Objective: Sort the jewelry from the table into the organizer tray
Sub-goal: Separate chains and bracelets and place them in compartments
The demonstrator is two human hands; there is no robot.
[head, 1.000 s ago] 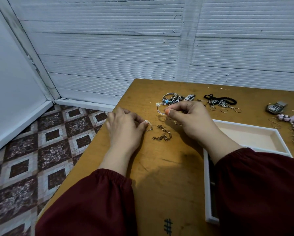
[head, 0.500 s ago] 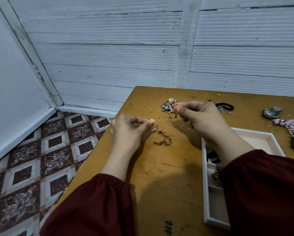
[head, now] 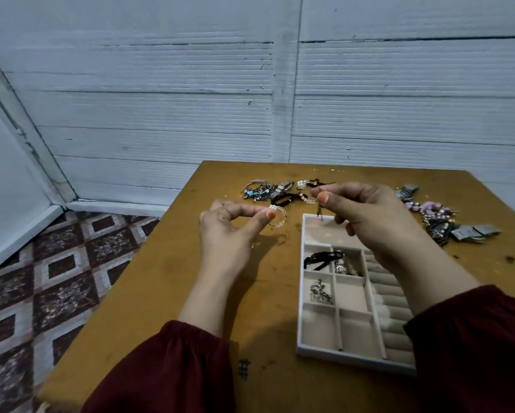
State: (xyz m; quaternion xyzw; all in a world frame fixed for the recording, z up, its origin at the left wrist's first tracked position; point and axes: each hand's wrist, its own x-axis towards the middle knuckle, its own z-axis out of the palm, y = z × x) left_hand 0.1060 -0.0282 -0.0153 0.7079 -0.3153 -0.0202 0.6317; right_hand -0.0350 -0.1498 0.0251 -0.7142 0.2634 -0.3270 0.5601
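Here left hand (head: 229, 231) pinches a beaded ring (head: 280, 217), right hand (head: 369, 216) a chain (head: 319, 208); table (head: 160, 293) bears "#" mark (head: 244, 369).

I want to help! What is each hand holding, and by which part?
Left hand pinches a thin gold ring with white beads by its band. Right hand pinches a dark dangling strand by its top end.

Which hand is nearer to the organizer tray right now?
Right. The right hand hangs over the far end of the organizer tray, pinching a small dangling piece above it. The left hand is off to the tray's left, above the table, pinching a ring.
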